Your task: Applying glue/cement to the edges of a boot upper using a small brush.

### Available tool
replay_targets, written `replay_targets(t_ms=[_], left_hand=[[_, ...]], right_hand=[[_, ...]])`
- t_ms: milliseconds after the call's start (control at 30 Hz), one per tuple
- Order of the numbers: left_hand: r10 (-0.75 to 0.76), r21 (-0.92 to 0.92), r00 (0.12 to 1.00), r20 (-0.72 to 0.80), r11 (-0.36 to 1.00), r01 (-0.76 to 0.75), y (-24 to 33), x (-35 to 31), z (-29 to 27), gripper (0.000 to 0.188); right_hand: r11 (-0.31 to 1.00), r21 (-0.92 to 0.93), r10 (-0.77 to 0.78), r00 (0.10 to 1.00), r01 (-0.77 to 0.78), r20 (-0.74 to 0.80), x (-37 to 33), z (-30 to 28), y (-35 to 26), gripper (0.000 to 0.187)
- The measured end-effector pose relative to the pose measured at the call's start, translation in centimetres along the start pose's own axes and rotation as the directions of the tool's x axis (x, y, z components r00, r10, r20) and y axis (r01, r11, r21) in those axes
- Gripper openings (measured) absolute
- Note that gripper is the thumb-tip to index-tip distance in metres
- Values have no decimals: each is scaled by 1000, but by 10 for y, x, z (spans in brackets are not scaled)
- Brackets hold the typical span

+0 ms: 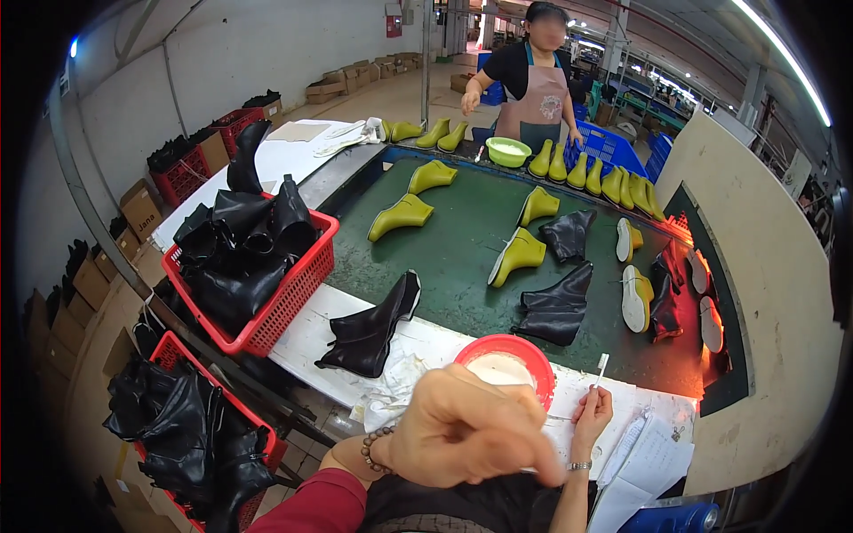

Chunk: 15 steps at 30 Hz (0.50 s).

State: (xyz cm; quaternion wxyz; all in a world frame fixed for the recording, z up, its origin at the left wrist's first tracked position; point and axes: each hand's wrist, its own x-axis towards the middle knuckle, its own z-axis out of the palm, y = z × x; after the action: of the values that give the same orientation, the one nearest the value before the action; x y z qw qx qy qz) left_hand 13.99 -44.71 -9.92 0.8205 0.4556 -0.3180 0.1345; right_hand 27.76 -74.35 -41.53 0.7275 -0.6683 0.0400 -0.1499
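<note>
My left hand (471, 431), with a bead bracelet at the wrist, is raised close to the view with its fingers curled closed; nothing shows in them. It covers the front of a red bowl (544, 373) of white paste (502, 368). To the right of the bowl my right hand (593, 412) grips a small white toothbrush-like brush (602, 366), bristle end up. A black ankle boot (373, 327) lies on the white table edge (311, 311), its pale sole edge turned away. Beside it is a crumpled white cloth (391, 386).
A green conveyor belt (462, 222) carries yellow-green shoe lasts (404, 216), black boot uppers (560, 304) and pale soles into a red-glowing opening (711, 346). Red baskets (293, 298) of black boots stand left. Papers (653, 457) lie right. Across the belt stands a co-worker (533, 89).
</note>
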Motion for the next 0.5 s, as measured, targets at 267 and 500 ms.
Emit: replay_targets(t_ms=[267, 500], left_hand=[[-141, -84, 967, 210, 983, 162, -7, -8, -2, 19], [-108, -443, 994, -35, 893, 81, -20, 9, -3, 38]], right_hand=[[1000, 11, 1, 1000, -1, 3, -2, 1, -2, 17], [1000, 4, 15, 1000, -15, 4, -2, 2, -4, 18]])
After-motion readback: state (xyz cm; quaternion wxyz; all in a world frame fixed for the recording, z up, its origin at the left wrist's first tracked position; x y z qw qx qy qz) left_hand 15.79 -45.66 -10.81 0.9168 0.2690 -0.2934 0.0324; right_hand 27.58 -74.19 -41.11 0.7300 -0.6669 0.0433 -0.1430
